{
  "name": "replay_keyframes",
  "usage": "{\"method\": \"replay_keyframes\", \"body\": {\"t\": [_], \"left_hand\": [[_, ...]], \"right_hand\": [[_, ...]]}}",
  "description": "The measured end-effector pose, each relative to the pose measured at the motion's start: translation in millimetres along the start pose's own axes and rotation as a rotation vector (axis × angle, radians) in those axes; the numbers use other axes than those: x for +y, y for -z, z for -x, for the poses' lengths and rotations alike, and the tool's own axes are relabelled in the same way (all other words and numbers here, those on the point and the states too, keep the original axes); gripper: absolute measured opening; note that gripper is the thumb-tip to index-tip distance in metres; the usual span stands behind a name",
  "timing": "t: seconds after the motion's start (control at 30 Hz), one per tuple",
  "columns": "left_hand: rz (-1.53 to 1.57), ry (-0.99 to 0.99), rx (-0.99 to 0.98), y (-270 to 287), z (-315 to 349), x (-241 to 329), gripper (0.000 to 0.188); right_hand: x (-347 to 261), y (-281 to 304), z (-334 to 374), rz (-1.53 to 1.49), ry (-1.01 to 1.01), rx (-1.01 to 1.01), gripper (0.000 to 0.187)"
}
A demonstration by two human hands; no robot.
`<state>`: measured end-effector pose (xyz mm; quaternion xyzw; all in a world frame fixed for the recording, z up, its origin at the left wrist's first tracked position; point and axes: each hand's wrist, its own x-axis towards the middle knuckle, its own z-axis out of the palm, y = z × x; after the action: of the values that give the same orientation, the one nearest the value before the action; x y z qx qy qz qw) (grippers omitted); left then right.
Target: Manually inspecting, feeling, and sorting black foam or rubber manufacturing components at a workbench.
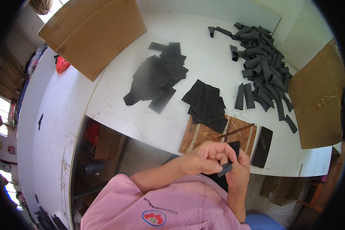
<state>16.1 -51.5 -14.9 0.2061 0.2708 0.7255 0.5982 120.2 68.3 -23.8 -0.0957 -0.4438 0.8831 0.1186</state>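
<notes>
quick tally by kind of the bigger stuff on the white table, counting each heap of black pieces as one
Heaps of black pieces: 3 (flat heap, flat stack, curled heap)
Cardboard sheets: 2 (left, right)
Wooden board: 1
Thin stick: 1
Black phone-like slab: 1
Total: 8

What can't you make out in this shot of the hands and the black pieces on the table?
- Black piece held by left hand and right hand, head view: fingers cover most of it, so its shape is unclear.
- Wooden board: its far part is hidden under a stack of flat black pieces.
- Pile of rolled black pieces: overlapping, too many to count.
- Shelf under the table: dark and blurred.
</notes>
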Motion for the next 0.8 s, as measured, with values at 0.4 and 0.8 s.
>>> {"method": "replay_keyframes", "body": {"t": [0.4, 0.8], "left_hand": [[-0.926, -0.726, 0.686, -26.9, -15.8, -20.8, 0.02], [0.185, -0.275, 0.127, -36.7, -10.8, 36.9, 0.023]], "right_hand": [[-15.9, -21.5, -15.9, 0.985, 0.638, 0.219, 0.007], [-69.8, -41.0, -20.7, 0.554, 0.255, -0.024, 0.006]]}}
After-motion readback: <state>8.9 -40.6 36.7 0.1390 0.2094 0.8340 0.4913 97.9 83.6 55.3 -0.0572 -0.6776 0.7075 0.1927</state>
